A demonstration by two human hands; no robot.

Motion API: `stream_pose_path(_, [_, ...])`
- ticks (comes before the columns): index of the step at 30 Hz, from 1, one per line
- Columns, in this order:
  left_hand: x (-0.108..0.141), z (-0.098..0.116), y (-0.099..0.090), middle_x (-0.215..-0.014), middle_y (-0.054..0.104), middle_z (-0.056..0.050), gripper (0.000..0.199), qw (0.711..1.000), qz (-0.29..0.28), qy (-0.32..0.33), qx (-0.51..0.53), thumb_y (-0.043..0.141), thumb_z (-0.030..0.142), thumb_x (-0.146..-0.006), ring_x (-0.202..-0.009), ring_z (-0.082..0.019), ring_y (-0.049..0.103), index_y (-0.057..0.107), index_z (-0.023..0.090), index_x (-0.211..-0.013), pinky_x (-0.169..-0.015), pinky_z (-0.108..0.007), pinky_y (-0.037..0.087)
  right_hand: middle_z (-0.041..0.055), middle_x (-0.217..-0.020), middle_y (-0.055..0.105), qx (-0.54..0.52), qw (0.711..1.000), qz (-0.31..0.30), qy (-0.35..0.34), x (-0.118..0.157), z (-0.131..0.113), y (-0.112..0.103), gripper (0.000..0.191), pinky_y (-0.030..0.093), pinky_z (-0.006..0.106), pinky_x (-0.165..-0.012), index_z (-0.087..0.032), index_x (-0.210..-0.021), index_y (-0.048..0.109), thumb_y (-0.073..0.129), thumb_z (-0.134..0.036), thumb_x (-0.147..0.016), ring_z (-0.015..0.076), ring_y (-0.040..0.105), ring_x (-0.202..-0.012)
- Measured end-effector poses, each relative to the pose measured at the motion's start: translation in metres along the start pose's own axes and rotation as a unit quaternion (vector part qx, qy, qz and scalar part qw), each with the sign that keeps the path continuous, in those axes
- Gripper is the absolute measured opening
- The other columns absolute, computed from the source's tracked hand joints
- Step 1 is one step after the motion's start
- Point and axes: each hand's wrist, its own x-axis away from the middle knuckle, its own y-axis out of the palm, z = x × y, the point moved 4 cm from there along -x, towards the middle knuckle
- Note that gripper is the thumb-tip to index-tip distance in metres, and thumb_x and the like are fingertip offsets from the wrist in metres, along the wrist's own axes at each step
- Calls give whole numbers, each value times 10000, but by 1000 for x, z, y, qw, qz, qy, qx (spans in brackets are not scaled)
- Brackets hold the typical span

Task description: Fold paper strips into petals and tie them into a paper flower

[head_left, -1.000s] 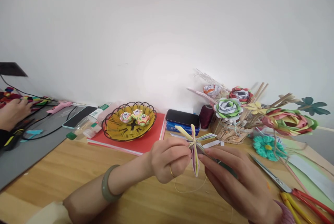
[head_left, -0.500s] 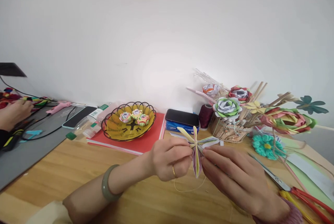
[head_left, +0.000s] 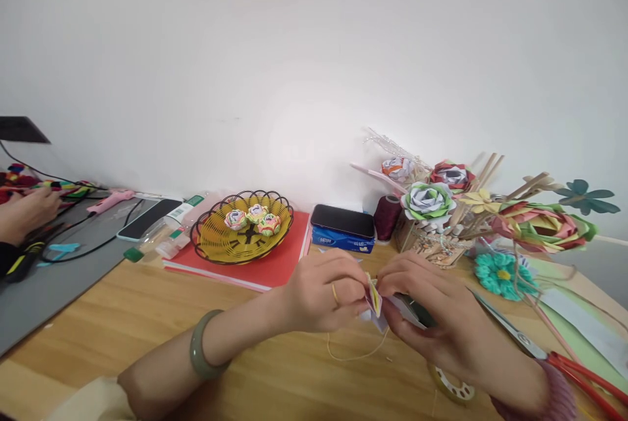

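Note:
A folded paper flower [head_left: 375, 301] with yellow, white and purple stripes is held up over the wooden table, mostly hidden by fingers. My left hand [head_left: 326, 293], with a gold ring and a green bangle on its arm, pinches it from the left. From the other side my right hand [head_left: 441, 326] grips it between thumb and fingertips. Below them a thin pale thread [head_left: 356, 359] loops down. A roll of tape [head_left: 454, 389] lies partly under my right wrist, and red-handled scissors [head_left: 520, 337] rest to the right.
A yellow woven basket [head_left: 213, 248] with paper flowers sits on red paper [head_left: 289, 257]. Behind my hands, a phone [head_left: 342, 219] tops a blue packet [head_left: 338, 240]. A container of craft flowers [head_left: 426, 248] stands right. At far left, another person's hand [head_left: 32, 212] works among yarn.
My hands have closed in around the paper flower. Its spread petals have turned and are now largely covered. My right hand has shifted, and the tape roll shows more.

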Motion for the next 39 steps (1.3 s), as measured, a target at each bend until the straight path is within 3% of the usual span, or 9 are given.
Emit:
stream_pose_path(2, [-1, -5, 2, -672, 607, -44, 133, 992, -19, -94, 78, 641, 171, -676, -634, -115, 570, 513, 134, -685, -583, -242, 509, 6, -721, 579, -52, 996, -20, 74, 1, 7, 3, 158, 473, 247, -561, -201, -803, 500, 490, -54, -745, 127, 544, -642])
stream_pose_path(4, [0, -11, 4, -668, 587, -36, 171, 963, -44, -215, 158, 670, 182, -644, -631, -113, 567, 512, 130, -683, -581, -237, 500, -5, -714, 572, -118, 981, -35, 147, 4, 15, 8, 144, 483, 236, -559, -200, -788, 488, 495, -67, -735, 120, 553, -633])
stream_pose_path(8, [9, -19, 13, -671, 549, -6, 202, 842, -94, -422, 322, 681, 167, -607, -627, -96, 565, 491, 131, -666, -603, -231, 497, -11, -705, 553, -282, 933, -39, 219, 7, 23, 20, 101, 486, 214, -542, -191, -749, 451, 508, -110, -732, 111, 566, -643])
stream_pose_path(11, [14, -21, 18, -699, 550, -6, 244, 764, -108, -490, 405, 698, 153, -575, -627, -90, 554, 486, 132, -691, -580, -222, 479, -10, -683, 549, -341, 904, -58, 252, 9, 26, 28, 88, 463, 207, -511, -184, -725, 449, 525, -140, -728, 105, 551, -611])
stream_pose_path(15, [16, -23, 19, -730, 539, -4, 258, 731, -110, -511, 439, 717, 166, -580, -659, -79, 529, 494, 129, -704, -605, -206, 441, -10, -689, 539, -322, 898, -50, 295, 11, 28, 27, 115, 451, 223, -545, -187, -699, 457, 571, -177, -706, 119, 535, -636])
stream_pose_path(22, [11, -21, 13, -700, 502, 11, 238, 760, -87, -499, 408, 715, 205, -595, -654, -81, 485, 498, 132, -660, -615, -215, 392, -24, -671, 513, -266, 919, -32, 289, 13, 24, 20, 84, 393, 209, -520, -196, -696, 484, 559, -177, -730, 110, 475, -610])
stream_pose_path(29, [10, -23, 15, -733, 535, -8, 185, 703, -114, -548, 439, 663, 215, -633, -669, -88, 485, 526, 128, -720, -629, -217, 387, -21, -666, 531, -366, 872, -19, 326, 12, 32, 25, 141, 410, 221, -544, -189, -673, 482, 613, -232, -704, 104, 491, -601])
stream_pose_path(36, [10, -23, 15, -701, 561, -8, 157, 672, -90, -577, 455, 638, 131, -581, -661, -92, 506, 539, 123, -702, -652, -225, 384, -29, -643, 551, -434, 834, -16, 340, 15, 33, 29, 175, 409, 206, -513, -188, -666, 505, 660, -268, -682, 95, 513, -569])
stream_pose_path(39, [9, -20, 15, -664, 563, -2, 161, 641, -70, -598, 476, 643, 134, -560, -623, -89, 512, 535, 119, -679, -639, -231, 385, -32, -634, 558, -462, 817, -10, 345, 16, 34, 31, 172, 411, 202, -510, -186, -669, 523, 666, -280, -686, 89, 511, -554])
